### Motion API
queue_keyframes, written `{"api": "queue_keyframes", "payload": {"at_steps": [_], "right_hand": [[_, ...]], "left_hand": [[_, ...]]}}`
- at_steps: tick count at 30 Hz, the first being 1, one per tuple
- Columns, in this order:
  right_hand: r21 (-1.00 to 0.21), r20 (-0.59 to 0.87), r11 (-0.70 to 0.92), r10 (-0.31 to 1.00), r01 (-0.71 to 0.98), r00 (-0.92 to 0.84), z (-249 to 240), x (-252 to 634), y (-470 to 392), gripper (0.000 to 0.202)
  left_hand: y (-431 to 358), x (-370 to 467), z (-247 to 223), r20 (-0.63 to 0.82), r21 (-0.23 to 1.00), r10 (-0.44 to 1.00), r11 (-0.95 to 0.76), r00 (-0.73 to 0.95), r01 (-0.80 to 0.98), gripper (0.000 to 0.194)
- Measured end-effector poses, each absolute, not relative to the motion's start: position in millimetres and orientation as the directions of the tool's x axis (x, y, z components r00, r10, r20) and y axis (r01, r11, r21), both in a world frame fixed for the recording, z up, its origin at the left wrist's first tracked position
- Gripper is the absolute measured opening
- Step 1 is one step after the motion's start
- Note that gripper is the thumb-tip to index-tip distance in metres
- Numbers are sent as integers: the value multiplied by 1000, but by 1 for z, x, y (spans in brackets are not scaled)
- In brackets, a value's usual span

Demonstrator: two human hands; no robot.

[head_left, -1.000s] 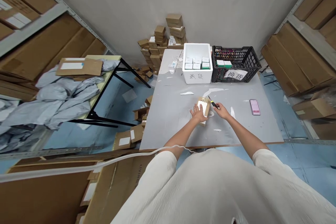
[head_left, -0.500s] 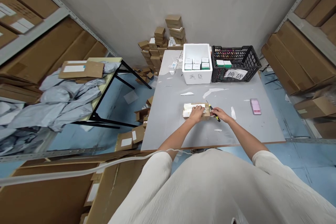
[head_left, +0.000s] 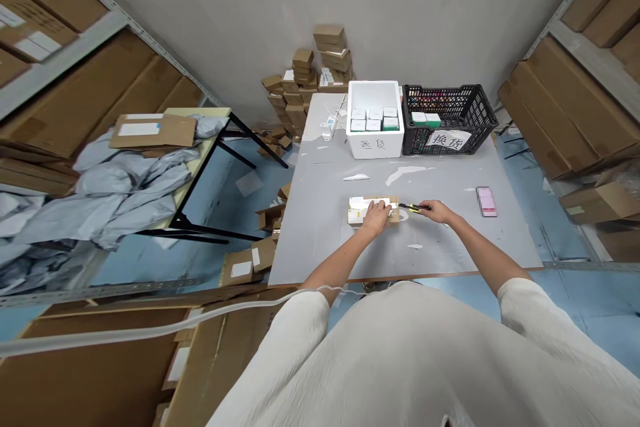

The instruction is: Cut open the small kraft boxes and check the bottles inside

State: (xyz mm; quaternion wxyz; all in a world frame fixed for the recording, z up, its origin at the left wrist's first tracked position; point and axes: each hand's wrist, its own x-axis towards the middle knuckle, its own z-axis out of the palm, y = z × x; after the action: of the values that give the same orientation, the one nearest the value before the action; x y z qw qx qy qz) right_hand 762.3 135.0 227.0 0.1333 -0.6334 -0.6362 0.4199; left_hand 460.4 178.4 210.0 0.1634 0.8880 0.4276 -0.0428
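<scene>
A small cardboard box [head_left: 394,216] with a white label [head_left: 358,212] on top lies near the middle of the grey table. My left hand [head_left: 376,215] rests on the top of this box, fingers spread over the label. To the right of the box, my right hand [head_left: 437,211] is closed round a black and yellow utility knife [head_left: 416,207]. The knife points left, its tip at the box's right end. Whether the blade touches the cardboard cannot be made out.
Behind the box stand a white foam box [head_left: 376,145] holding several small cartons and a black plastic crate [head_left: 445,121]. A pink phone-like object [head_left: 486,201] lies at the right. Paper scraps [head_left: 407,174] are on the grey table [head_left: 320,240]. Grey parcels [head_left: 110,193] cover a side table.
My right hand has moved right, away from the box's end. The knife has swung from a slant across the fingers to nearly level, pointing left. My left hand stays on the box.
</scene>
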Motion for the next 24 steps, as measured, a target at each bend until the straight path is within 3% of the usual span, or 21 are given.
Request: {"api": "queue_keyframes", "payload": {"at_steps": [6,9,15,20,24], "right_hand": [[-419,-315,65,925,906,-212,218,756,151,36],[-366,-268,142,930,920,-251,216,747,158,36],[-532,-209,133,937,837,-281,221,738,165,18],[-620,-371,-46,897,783,-241,228,748,166,11],[-663,-515,-211,825,718,-233,226,758,157,20]], "left_hand": [[172,458,209,-199,244,745,-592,637,769,56],[170,458,209,-190,218,744,-604,641,766,59],[169,458,204,-188,224,742,-605,643,764,59],[169,458,203,-195,232,747,-595,636,770,60],[169,458,205,-210,234,748,-586,629,775,58]]}}
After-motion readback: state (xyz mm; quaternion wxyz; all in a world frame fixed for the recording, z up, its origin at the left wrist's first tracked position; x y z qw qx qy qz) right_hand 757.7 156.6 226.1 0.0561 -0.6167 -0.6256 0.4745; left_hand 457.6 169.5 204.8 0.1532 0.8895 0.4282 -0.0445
